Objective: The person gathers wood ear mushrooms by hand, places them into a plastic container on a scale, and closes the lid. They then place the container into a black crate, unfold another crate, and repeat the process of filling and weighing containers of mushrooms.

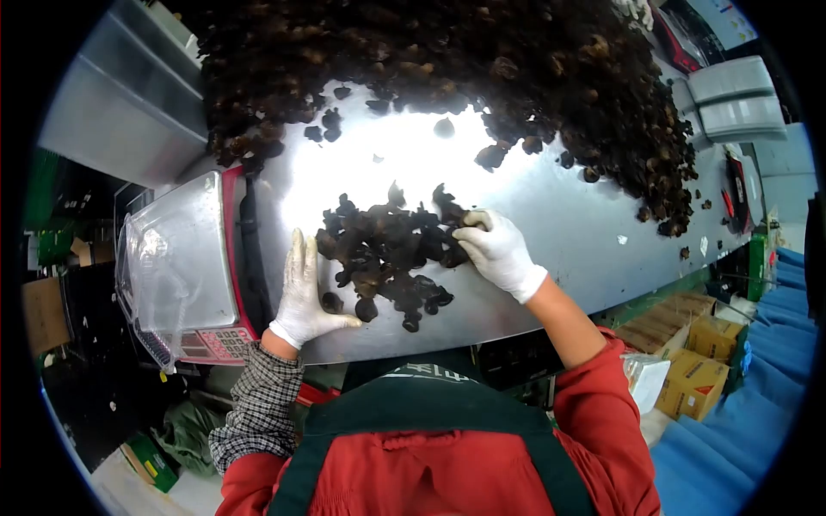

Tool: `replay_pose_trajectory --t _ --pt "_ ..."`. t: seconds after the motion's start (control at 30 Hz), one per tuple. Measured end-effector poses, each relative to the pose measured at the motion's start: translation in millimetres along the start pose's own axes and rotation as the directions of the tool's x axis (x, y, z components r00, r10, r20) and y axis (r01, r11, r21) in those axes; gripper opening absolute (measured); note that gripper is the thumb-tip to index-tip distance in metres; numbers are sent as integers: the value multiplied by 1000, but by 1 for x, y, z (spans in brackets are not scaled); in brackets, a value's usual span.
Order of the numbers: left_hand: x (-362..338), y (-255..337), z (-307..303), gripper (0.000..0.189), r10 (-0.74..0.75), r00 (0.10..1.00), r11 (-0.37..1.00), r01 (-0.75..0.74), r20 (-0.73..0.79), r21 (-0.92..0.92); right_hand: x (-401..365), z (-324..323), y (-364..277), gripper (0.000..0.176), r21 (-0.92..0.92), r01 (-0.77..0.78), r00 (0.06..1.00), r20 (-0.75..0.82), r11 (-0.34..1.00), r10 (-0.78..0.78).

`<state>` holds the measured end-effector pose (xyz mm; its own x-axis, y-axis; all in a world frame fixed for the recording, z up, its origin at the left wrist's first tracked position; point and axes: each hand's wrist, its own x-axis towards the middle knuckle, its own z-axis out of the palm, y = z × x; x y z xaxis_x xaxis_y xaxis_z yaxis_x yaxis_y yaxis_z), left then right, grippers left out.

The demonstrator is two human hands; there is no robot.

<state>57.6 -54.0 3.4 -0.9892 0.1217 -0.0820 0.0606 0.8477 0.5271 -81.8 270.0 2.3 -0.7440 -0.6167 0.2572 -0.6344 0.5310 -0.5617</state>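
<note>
A small pile of dark, curled dried wood ear mushrooms (383, 245) lies on the metal table (568, 228) in front of me. My left hand (303, 297), in a white glove, rests at the pile's left edge with fingers stretched up and the thumb spread toward the loose pieces. At the right edge, my white-gloved right hand (503, 254) has its fingers curled in a pinch on a dark mushroom piece. The fingertips partly hide that piece. A much larger heap of the same mushrooms (430, 52) covers the far side of the table.
A red-edged digital scale (194, 258) stands left, with clear plastic (155, 284) over its side. Behind it is a grey bin (129, 95). Stacked clear containers (736, 95) and another scale (738, 193) are right. Another person's gloved hand (637, 10) shows top right. Cardboard boxes (691, 383) sit below.
</note>
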Motion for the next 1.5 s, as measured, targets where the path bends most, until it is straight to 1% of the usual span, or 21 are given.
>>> replay_pose_trajectory --t 0.03,0.1,0.17,0.23,0.37,0.4,0.5,0.57,0.67,0.8,0.87,0.93,0.97,1.0,1.1,1.27,1.3,1.4,1.43,1.47,1.5 --pt "0 0 -1 154 12 1000 1000 -12 -8 3 2 -4 -5 17 99 -68 998 17 993 67" --pt "0 -1 -2 152 32 999 999 -32 -5 24 3 -15 -12 14 70 -27 998 -53 997 31" --pt "3 -1 -2 152 38 999 998 -39 25 52 -6 -10 -6 12 210 -110 993 -24 972 117" --pt "8 -3 0 152 69 997 995 -72 42 65 -9 -6 2 20 115 -81 995 -41 990 86" --pt "28 -8 -2 153 135 990 987 -137 32 81 13 3 15 62 22 -8 996 -94 1000 10" --pt "37 -8 -3 154 139 990 985 -142 40 96 20 5 21 96 -20 -17 999 45 1000 18" --pt "59 -3 -5 154 142 983 981 -155 118 118 29 16 19 102 28 30 982 187 999 -35" --pt "61 -2 -2 151 239 958 957 -260 157 129 23 22 11 110 51 127 954 268 991 -136" --pt "54 5 1 147 376 916 925 -381 141 7 5 20 -9 112 129 217 944 225 968 -242" --pt "64 4 -1 144 312 945 946 -319 100 61 15 22 -14 116 80 149 964 210 986 -163" --pt "76 8 -2 143 253 946 951 -282 204 127 33 28 -8 117 83 74 976 198 994 -89" --pt "79 17 -5 141 266 931 950 -298 251 96 34 28 -16 117 125 158 946 264 979 -187" --pt "78 18 -4 137 354 908 933 -360 223 -16 33 27 -22 116 151 197 926 296 969 -234" --pt "72 19 0 135 388 895 918 -397 220 -3 27 25 -30 116 163 261 913 278 951 -298" --pt "53 26 15 122 455 880 888 -460 140 9 11 30 -45 109 99 276 906 307 956 -293" --pt "65 26 25 92 411 909 910 -404 -68 93 25 39 -46 92 4 199 953 230 980 -195" --pt "73 26 27 84 392 914 919 -393 -108 13 29 41 -45 88 -8 186 965 192 983 -181" --pt "95 29 31 70 176 980 978 -185 -91 -101 47 44 -41 77 117 60 991 110 991 -73" --pt "102 41 15 62 66 998 958 -62 6 -279 55 42 -41 71 228 -54 988 152 972 19" --pt "111 46 5 60 -5 993 816 73 119 -574 62 37 -40 68 332 -180 970 216 926 111" --pt "116 52 -5 58 -33 968 574 223 250 -788 71 30 -43 64 423 -306 937 291 853 192"
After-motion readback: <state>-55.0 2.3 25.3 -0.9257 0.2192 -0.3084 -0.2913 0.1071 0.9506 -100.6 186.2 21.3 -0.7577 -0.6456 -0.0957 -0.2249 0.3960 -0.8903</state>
